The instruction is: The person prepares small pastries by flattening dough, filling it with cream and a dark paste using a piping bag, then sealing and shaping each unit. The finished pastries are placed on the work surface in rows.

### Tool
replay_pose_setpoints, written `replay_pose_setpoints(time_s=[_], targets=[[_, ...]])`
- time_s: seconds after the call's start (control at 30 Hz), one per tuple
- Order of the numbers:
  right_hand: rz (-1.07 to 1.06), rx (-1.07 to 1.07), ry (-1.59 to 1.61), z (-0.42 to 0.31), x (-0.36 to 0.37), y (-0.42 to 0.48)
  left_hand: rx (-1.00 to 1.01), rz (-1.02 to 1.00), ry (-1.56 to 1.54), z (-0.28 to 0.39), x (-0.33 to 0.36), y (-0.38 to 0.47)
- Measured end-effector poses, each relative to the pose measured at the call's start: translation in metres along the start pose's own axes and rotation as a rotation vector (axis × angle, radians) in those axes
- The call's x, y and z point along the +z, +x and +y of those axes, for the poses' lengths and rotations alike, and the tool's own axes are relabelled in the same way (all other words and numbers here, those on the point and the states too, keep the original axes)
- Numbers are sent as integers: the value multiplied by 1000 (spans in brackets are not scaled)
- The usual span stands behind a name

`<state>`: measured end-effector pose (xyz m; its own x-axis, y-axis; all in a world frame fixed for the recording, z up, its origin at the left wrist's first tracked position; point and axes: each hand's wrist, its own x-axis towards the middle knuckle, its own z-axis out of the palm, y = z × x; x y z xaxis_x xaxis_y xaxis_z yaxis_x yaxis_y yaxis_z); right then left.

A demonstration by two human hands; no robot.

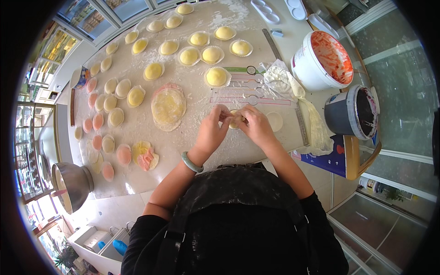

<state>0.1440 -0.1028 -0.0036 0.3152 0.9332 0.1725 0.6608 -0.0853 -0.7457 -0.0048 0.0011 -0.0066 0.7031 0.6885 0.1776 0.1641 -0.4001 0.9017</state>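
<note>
My left hand point(213, 128) and my right hand point(255, 123) meet over the floured worktop, their fingertips pinching the edge of a small yellow dough piece point(234, 123). It appears to sit in a round cup, mostly covered by my fingers. Just right of my right hand lies a white fluted paper cup point(275, 121) with nothing in it. To the left is a stack of flat, floured dough rounds point(168, 107), yellow on top with pink below. Beyond my hands, a domed yellow dough ball point(216, 76) rests in a paper cup on a printed mat point(240, 90).
Several yellow and pink dough balls point(123, 154) fill the left and back. Crumpled dough scraps point(146, 156) lie nearer. A cream-smeared piping bag point(292, 86), a red-stained white bucket point(330, 60) and a dark bucket point(350, 111) stand right. A metal bowl point(77, 185) sits left.
</note>
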Motion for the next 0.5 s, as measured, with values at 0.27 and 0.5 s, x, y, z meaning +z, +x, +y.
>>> replay_pose_setpoints(time_s=[0.27, 0.5], targets=[[111, -75, -68, -3, 5, 3, 15, -60, 91, -1, -2, 8], [56, -41, -65, 5, 7, 2, -47, -66, -11, -9, -7, 3]])
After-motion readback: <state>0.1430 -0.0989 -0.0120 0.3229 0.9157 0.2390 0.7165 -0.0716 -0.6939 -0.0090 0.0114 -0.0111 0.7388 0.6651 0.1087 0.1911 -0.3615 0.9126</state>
